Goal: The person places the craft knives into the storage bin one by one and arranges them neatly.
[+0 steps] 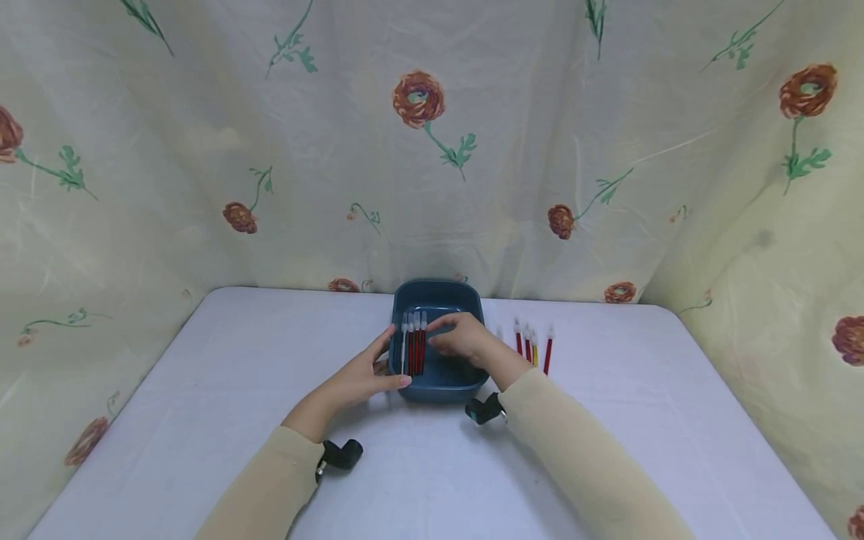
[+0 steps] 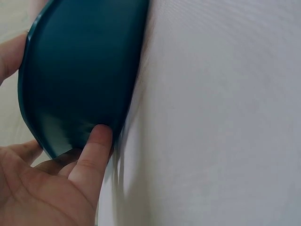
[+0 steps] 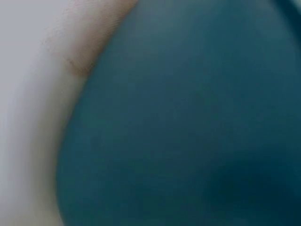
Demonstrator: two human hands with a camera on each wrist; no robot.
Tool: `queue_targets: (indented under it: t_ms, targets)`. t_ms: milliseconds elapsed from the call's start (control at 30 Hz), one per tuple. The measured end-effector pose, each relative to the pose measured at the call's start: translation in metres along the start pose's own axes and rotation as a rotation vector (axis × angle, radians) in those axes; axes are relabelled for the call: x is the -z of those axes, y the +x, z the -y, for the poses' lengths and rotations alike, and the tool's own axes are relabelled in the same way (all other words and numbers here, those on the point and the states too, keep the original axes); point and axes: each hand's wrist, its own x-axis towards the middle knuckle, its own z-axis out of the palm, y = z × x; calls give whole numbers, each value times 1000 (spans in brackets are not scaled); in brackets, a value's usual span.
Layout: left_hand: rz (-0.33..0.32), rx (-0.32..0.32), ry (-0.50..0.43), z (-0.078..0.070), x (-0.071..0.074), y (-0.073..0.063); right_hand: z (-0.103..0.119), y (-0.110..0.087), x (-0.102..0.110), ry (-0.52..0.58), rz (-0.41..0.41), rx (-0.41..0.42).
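A dark blue plastic bin [image 1: 442, 392] stands at the far middle of the table. Inside it, along the left side, several slim capped pens [image 1: 415, 352] lie side by side, mostly red with clear caps, the leftmost one white. My left hand [image 1: 354, 382] holds the bin's left side, thumb at the near rim, with fingers against the outer wall [image 2: 89, 70] in the left wrist view. My right hand [image 1: 462, 339] reaches inside, fingers bent and fingertips right beside the rightmost pen's cap. Only the bin's blurred blue wall [image 3: 178, 113] fills the right wrist view; the fingers are hidden there.
To the right of the bin, partly behind my right forearm, several more capped pens [image 1: 529, 346], red and yellow, lie on the white tabletop [image 1: 607, 420]. A flowered curtain [image 1: 499, 187] hangs behind the table's far edge and around both sides.
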Motion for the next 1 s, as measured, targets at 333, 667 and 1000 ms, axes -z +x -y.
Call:
queue_targets:
  t_ms: [333, 667, 1000]
  targets:
    - [-15, 19, 3, 3, 1, 3, 9, -15, 16, -31, 21, 62]
    - [-27, 28, 24, 2, -2, 1, 12, -30, 31, -77, 9, 84]
    - [-19, 1, 14, 1, -2, 2, 8, -42, 47, -76, 5, 119]
